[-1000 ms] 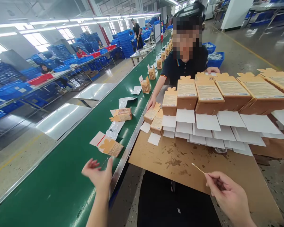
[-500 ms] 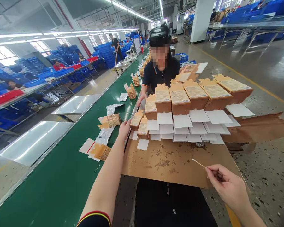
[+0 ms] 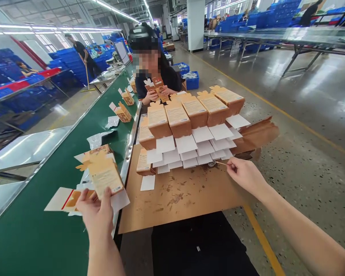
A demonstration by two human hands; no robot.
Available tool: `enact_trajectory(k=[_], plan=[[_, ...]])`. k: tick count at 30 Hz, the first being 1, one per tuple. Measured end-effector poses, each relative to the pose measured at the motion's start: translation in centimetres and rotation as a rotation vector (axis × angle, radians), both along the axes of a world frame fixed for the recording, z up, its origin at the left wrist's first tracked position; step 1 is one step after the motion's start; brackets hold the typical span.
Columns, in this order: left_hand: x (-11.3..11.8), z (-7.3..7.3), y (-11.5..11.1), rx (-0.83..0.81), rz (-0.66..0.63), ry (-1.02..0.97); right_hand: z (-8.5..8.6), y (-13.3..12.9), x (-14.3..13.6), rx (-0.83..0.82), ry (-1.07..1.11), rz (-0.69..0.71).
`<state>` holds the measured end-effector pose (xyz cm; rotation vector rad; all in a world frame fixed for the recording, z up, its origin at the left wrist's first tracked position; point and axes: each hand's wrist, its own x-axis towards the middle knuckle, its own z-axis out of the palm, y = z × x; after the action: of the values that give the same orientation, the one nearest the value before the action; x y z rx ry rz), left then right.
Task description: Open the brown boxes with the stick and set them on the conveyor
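Observation:
My left hand grips a small brown carton over the belt's edge; its scalloped tabs stand open at the top and a white flap shows at its lower end. In my right hand a cotton swab is pinched, its far end at a small round clear dish by the front of the carton stack. Whether the tip touches liquid cannot be made out. The stacked cartons lie in layers with white flaps hanging forward. A single carton rests at the stack's left front corner.
A green conveyor belt runs along the left, bearing open cartons and silver pouches. Stained brown cardboard covers the work table. Across the stack a co-worker handles a carton. Brown paper juts out at the right.
My left hand has taken a carton from the stack's left front and brought it nearer. My right hand has moved the swab forward to the dish. The co-worker now holds a carton two-handed.

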<state>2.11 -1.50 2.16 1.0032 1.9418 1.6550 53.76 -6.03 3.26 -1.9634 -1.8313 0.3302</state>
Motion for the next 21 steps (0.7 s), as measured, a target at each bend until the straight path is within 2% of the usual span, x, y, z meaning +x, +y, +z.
enact_trajectory(k=[2,5,7,10,13,15,17,20,21], plan=[[1.2,0.0,-2.9,0.116,-0.024,-0.129,-0.1,1.9,-0.7,-0.064,-0.083,0.053],[3.4,-0.1,-6.0,0.085,-0.129,-0.339,-0.5,4.0,-1.8,-0.131,-0.175,0.119],[4.3,-1.0,-7.3,0.000,-0.186,-0.480,-0.8,4.9,-2.3,-0.139,-0.187,0.144],[4.8,-3.3,-8.4,-0.126,-0.276,-0.573,-1.0,5.2,-2.2,-0.143,-0.199,0.165],[4.9,-5.4,-8.7,-0.193,-0.357,-0.526,-0.6,4.1,-0.8,-0.098,-0.177,0.164],[5.2,-6.1,-8.4,-0.211,-0.363,-0.491,-0.3,2.6,0.0,-0.023,-0.094,0.144],[5.7,-6.3,-8.0,-0.216,-0.360,-0.468,-0.2,0.7,-0.2,0.051,0.064,0.114],[6.8,-6.4,-7.4,-0.194,-0.356,-0.411,-1.7,-2.2,-4.1,0.082,0.358,0.157],[7.2,-6.4,-7.3,-0.179,-0.346,-0.389,-2.6,-3.0,-6.2,0.071,0.449,0.232]])
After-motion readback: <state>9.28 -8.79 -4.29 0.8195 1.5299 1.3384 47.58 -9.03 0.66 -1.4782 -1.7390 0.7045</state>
